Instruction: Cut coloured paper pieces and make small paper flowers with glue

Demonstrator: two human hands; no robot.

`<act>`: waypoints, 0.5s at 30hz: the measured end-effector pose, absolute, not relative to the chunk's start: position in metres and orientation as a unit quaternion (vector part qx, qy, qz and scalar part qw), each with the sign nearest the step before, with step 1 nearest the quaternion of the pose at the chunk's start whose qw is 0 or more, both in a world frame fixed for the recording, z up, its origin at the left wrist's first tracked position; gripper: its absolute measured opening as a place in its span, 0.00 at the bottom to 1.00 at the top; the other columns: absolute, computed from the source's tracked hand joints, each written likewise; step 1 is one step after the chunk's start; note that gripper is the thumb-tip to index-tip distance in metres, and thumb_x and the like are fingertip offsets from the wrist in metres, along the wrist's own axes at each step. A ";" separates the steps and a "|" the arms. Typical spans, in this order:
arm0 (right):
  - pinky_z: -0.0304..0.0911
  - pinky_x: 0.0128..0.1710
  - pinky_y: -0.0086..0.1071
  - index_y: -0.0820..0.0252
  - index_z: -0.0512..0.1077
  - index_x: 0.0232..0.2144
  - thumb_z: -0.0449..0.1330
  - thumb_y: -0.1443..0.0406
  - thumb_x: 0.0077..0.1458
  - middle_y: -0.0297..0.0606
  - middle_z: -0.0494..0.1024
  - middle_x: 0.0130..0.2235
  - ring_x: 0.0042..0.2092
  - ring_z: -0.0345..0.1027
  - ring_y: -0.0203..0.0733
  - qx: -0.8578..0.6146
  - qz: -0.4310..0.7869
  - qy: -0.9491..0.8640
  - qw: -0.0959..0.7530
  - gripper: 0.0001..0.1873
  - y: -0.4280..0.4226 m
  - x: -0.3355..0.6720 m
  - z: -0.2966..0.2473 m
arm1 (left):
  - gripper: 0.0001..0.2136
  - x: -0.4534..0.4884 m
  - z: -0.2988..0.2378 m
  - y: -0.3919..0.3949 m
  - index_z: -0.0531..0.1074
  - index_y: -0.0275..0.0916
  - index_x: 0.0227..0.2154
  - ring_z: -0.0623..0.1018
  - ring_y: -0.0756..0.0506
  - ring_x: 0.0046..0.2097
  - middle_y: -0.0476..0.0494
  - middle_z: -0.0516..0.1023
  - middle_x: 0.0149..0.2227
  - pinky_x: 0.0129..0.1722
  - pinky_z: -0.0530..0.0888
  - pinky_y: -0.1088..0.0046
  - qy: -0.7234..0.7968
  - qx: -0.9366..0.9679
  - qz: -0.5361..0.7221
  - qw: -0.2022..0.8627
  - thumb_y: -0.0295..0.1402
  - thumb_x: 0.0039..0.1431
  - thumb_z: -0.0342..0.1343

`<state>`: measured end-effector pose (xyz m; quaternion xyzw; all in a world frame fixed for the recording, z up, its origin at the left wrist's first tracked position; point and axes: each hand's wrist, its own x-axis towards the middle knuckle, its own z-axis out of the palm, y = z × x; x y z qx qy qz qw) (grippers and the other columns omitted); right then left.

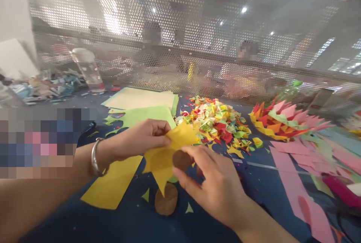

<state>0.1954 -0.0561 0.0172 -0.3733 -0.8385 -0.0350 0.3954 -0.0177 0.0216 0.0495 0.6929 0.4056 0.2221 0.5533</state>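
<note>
A yellow paper cutout with pointed edges hangs between my hands. My left hand, with a silver bangle on its wrist, is closed and pinches the cutout near its upper part. Thumb and fingers of my right hand grip a small brown paper disc, which lies against or just in front of the yellow paper. A second brown paper disc is on the dark blue table below. Beneath my left wrist lies a yellow paper sheet.
Folded coloured paper bits form a heap behind my hands. Layered paper petals and pink strips lie to the right. Green sheets, a plastic cup and a perforated metal screen stand farther back; people are behind it.
</note>
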 end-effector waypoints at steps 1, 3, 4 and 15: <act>0.69 0.28 0.33 0.66 0.73 0.47 0.61 0.59 0.64 0.41 0.81 0.34 0.30 0.75 0.41 -0.382 -0.040 -0.835 0.395 0.15 -0.055 0.196 0.017 | 0.08 -0.021 0.045 0.018 0.71 0.38 0.32 0.77 0.51 0.30 0.51 0.79 0.29 0.30 0.70 0.77 0.403 0.672 0.230 0.577 0.36 0.58 0.62; 0.69 0.27 0.33 0.66 0.74 0.47 0.61 0.60 0.64 0.41 0.81 0.33 0.26 0.71 0.38 -0.403 -0.047 -0.828 0.387 0.15 -0.053 0.195 0.015 | 0.09 -0.024 0.035 0.011 0.71 0.38 0.34 0.79 0.48 0.33 0.48 0.81 0.33 0.33 0.73 0.75 0.390 0.627 0.250 0.626 0.37 0.57 0.63; 0.69 0.27 0.33 0.66 0.74 0.46 0.60 0.60 0.64 0.40 0.80 0.32 0.25 0.70 0.38 -0.410 -0.051 -0.826 0.383 0.15 -0.053 0.195 0.014 | 0.10 -0.024 0.031 0.007 0.71 0.38 0.36 0.80 0.47 0.35 0.46 0.81 0.34 0.34 0.74 0.73 0.383 0.606 0.260 0.647 0.37 0.57 0.63; 0.69 0.28 0.33 0.63 0.74 0.47 0.62 0.59 0.64 0.33 0.74 0.27 0.24 0.69 0.37 -0.455 -0.062 -0.803 0.380 0.15 -0.048 0.197 0.013 | 0.09 -0.034 0.025 0.004 0.71 0.38 0.33 0.79 0.48 0.29 0.48 0.81 0.28 0.27 0.72 0.76 0.396 0.565 0.283 0.666 0.33 0.52 0.64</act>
